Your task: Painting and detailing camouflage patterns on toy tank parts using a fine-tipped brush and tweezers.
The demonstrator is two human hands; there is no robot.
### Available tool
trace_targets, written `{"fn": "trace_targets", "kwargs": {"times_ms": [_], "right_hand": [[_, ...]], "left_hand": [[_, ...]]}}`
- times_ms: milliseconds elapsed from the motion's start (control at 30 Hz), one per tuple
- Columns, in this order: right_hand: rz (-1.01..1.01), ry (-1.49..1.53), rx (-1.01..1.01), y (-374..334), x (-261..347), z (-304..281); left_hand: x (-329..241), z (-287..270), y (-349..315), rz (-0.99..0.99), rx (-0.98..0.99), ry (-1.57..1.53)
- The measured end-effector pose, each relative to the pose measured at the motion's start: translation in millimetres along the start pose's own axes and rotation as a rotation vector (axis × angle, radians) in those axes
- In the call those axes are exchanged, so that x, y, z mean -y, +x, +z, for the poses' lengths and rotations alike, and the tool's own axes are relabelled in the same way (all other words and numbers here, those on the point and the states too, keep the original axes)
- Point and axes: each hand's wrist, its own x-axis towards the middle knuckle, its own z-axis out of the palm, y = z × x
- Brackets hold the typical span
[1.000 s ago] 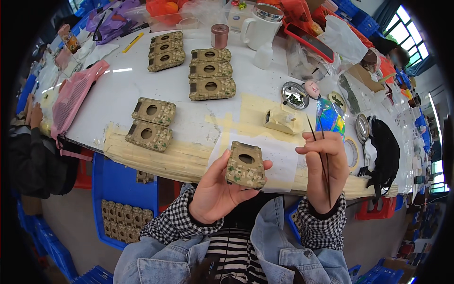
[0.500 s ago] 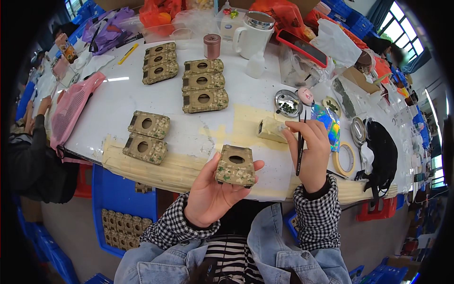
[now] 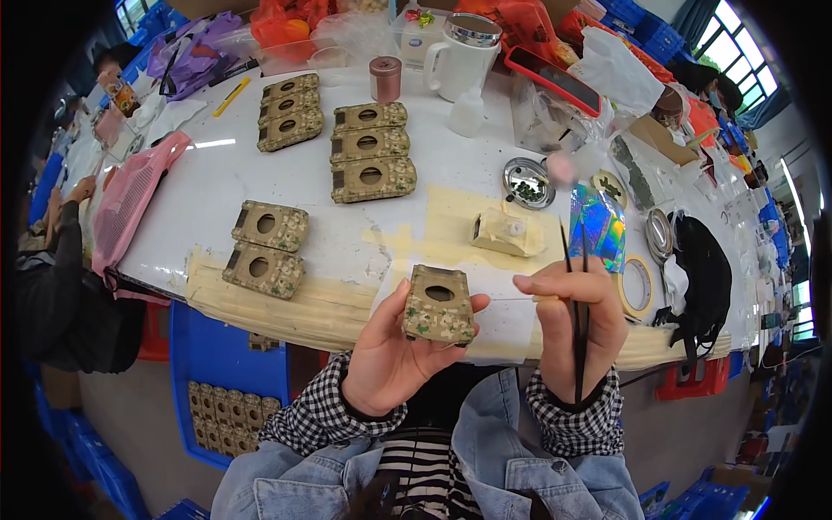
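My left hand [image 3: 380,371] holds a camouflage-patterned model tank hull [image 3: 426,321] from below, its round opening facing up. Between thumb and index finger, my right hand [image 3: 598,316] pinches a thin needle-like tool [image 3: 513,300]; its tip points left toward the hull's right side, and I cannot tell if it touches. Black tweezers [image 3: 580,355] are also tucked in the right hand, points upward. Beyond the hands sits a block wrapped in masking tape [image 3: 496,244], with a small whitish blob on top. A round metal dish [image 3: 539,201] with small dark green pieces lies farther back.
Similar hulls [image 3: 371,178] stand in rows at left and centre-back. A blue crate [image 3: 227,347] with more hulls is below the table edge. At right lie a tape roll [image 3: 639,286], shiny foil [image 3: 598,234] and a black bag [image 3: 702,269]; a white mug [image 3: 464,65] stands behind.
My right hand has moved from the taped block toward me, and the needle-like tool now points at the hull. The left hand has shifted slightly right with the hull.
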Motion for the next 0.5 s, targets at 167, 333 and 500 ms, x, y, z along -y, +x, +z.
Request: {"fn": "trace_targets", "kwargs": {"times_ms": [167,333,500], "right_hand": [[0.091,0.236,0.036,-6,0,18],[0.155,0.28,0.031,-11,-2,23],[0.126,0.242,0.055,-9,-4,21]], "left_hand": [[4,-3,-4,0.022,-0.025,0.096],[5,-2,-5,0.014,-0.05,0.103],[8,3,-4,0.05,-0.127,0.033]]}}
